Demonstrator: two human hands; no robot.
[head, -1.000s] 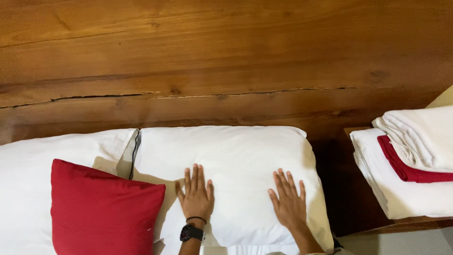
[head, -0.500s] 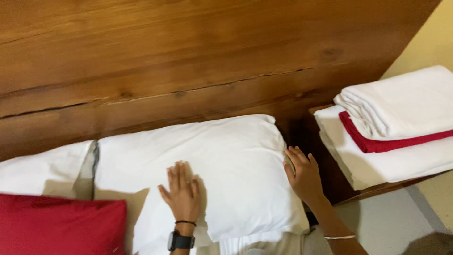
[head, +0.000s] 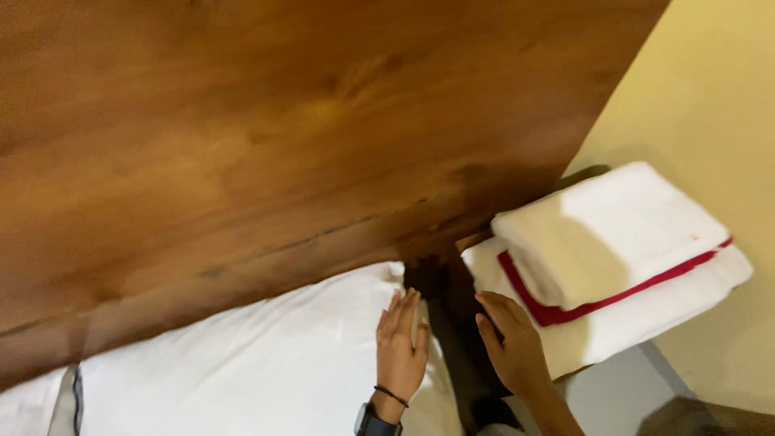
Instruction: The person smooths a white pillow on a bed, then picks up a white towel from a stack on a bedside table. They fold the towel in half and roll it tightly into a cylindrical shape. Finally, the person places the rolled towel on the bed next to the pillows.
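Change: view had swung right; red cushion gone.
Left hand point(head: 401, 345): flat, grip released, on soft white pillow point(head: 266, 363).
Right hand point(head: 510, 343): open, touching folded white towels point(head: 613, 266), red-edged.
Headboard point(head: 282, 145): smooth wood.

Big wooden headboard point(head: 266, 153) fills most of the view, warm brown, a crack line running low across it. Yellow wall point(head: 710, 121) on the right. Grey floor point(head: 613, 396) below. Dim, warm light.
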